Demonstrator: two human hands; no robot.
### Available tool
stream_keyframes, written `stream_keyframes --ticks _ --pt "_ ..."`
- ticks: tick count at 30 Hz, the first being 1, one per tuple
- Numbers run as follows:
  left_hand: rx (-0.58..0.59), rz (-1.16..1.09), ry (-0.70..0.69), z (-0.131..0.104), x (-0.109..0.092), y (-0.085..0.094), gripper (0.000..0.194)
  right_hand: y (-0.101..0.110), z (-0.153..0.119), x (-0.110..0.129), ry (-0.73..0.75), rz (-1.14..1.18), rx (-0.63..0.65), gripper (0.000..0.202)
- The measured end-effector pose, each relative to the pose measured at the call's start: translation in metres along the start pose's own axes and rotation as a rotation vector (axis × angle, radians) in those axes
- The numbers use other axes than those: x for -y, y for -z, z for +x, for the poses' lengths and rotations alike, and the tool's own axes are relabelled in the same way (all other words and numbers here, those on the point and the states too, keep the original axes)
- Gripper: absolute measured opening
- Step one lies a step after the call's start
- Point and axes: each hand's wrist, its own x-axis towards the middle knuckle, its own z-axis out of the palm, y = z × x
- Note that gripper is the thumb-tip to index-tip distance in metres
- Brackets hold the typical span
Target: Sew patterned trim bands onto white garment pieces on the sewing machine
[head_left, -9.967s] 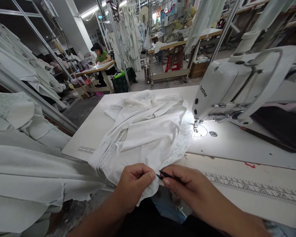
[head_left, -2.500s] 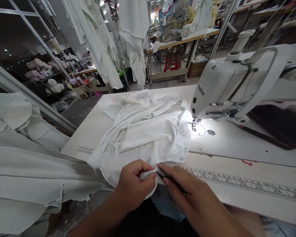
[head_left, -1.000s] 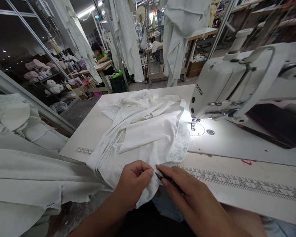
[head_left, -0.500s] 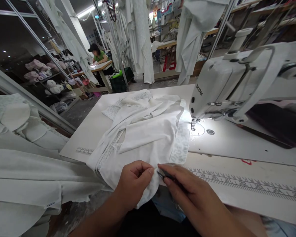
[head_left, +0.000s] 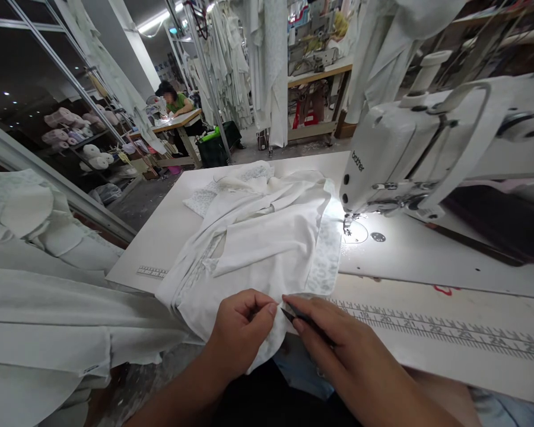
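Head view: sewing machine (head_left: 396,142) beside garment (head_left: 267,243); right fingers (head_left: 309,306) half-hide possible tweezers (head_left: 288,315).

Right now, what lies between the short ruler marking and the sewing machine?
The white garment, lying rumpled on the table, as the head view shows.

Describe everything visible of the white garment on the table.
The white garment looks like soft cloth, printed pale grey at its far end and along one side. It lies rumpled on the table, its near edge hanging over. The left hand pinches it there; a dark tool in the right hand points at it.
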Motion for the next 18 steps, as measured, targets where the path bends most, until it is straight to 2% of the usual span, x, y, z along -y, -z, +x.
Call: stream_keyframes --ticks 9,13,18 --pt "-0.018 0.225 -0.2 -0.001 -0.0028 0.0025 0.013 0.0014 0.0003 0.0004 -0.015 -0.024 0.022 0.032" --pt "-0.011 0.142 -0.131 0.0006 -0.0015 0.001 0.015 0.0 -0.0018 -0.0014 -0.004 -0.019 0.021 0.033" --pt "0.0 -0.142 0.077 0.0033 -0.002 -0.0032 0.021 -0.0023 -0.004 -0.0027 0.029 -0.004 -0.005 0.033"
